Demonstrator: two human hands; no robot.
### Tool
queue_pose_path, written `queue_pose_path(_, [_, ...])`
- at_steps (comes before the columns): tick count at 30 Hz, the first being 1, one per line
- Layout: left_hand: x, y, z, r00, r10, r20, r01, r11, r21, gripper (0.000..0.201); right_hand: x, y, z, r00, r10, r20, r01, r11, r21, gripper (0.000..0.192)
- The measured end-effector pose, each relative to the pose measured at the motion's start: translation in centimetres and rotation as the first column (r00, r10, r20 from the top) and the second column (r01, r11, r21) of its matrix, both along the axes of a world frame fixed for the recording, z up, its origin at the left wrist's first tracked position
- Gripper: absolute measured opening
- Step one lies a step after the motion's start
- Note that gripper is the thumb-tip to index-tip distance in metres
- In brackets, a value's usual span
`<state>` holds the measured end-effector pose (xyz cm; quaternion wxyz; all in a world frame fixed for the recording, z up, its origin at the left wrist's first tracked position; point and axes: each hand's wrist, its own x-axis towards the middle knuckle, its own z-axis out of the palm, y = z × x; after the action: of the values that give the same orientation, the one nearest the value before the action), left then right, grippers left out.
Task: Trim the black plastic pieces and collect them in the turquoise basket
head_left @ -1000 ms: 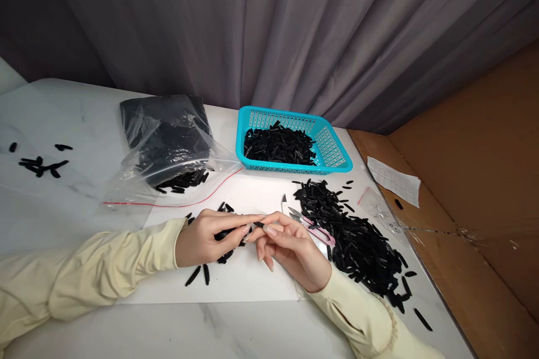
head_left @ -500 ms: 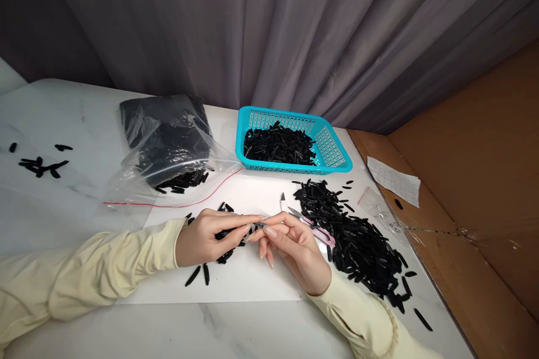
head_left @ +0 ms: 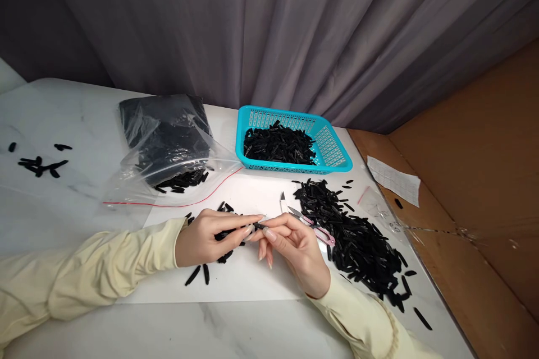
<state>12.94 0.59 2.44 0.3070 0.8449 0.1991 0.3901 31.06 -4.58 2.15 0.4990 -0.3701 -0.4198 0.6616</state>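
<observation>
A small, slim black piece (head_left: 259,225) is pinched at both ends between my two hands, over a white sheet (head_left: 261,286). My left hand (head_left: 219,235) has the piece between thumb and fingertips. On the other end, my right hand (head_left: 297,247) closes thumb and index finger, with its lower fingers curled. Beneath and behind my left hand lies a small heap of similar black pieces (head_left: 225,256), partly hidden. Beside my right hand is a large loose pile of black pieces (head_left: 366,247). Pink-handled scissors (head_left: 323,234) lie between that hand and the pile.
A turquoise basket (head_left: 295,168) of black pieces stands at the back. Left of it lies a clear zip bag (head_left: 168,140) with black contents. A pointed blade (head_left: 283,199) rests near the scissors. Paper (head_left: 393,179) lies on cardboard (head_left: 471,168) at right.
Both hands stay in nearly the same place. The black piece shows a little more between the fingertips now.
</observation>
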Motion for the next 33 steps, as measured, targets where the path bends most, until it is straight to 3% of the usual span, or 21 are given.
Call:
queue_pose_path(20, [0.0, 0.0, 0.0, 1.000, -0.025, 0.005, 0.025, 1.000, -0.004, 0.028, 0.1, 0.1, 0.0, 0.999, 0.036, -0.030, -0.037, 0.999, -0.026, 0.011])
queue_pose_path(23, [0.0, -0.1, -0.3, 1.000, -0.009, 0.006, 0.010, 0.998, -0.057, 0.028, 0.0, -0.1, 0.0, 1.000, 0.006, 0.003, -0.006, 1.000, -0.011, 0.010])
queue_pose_path(25, [0.0, 0.0, -0.4, 0.999, 0.037, -0.006, -0.037, 0.983, -0.178, 0.032, 0.1, -0.3, 0.4, 0.995, -0.078, 0.064, 0.077, 0.997, 0.029, 0.008])
queue_pose_path(27, [0.1, 0.3, -0.3, 0.998, 0.061, -0.006, -0.058, 0.912, -0.407, 0.038, 0.6, 0.0, 1.2, 0.965, -0.217, 0.147, 0.198, 0.971, 0.136, 0.007])
queue_pose_path(30, [0.3, 1.0, -0.1, 0.995, 0.053, 0.082, 0.026, 0.667, -0.745, 0.047, 2.2, 1.9, 3.1, 0.846, -0.456, 0.277, 0.338, 0.859, 0.384, 0.008])
queue_pose_path(31, [0.3, 1.3, -0.1, 0.991, 0.062, 0.120, 0.061, 0.589, -0.806, 0.049, 3.0, 2.9, 3.8, 0.786, -0.523, 0.329, 0.348, 0.815, 0.462, 0.008])
queue_pose_path(33, [0.4, 1.7, 0.0, 0.981, 0.094, 0.171, 0.104, 0.491, -0.865, 0.048, 4.8, 5.5, 4.8, 0.642, -0.619, 0.453, 0.299, 0.746, 0.595, 0.011])
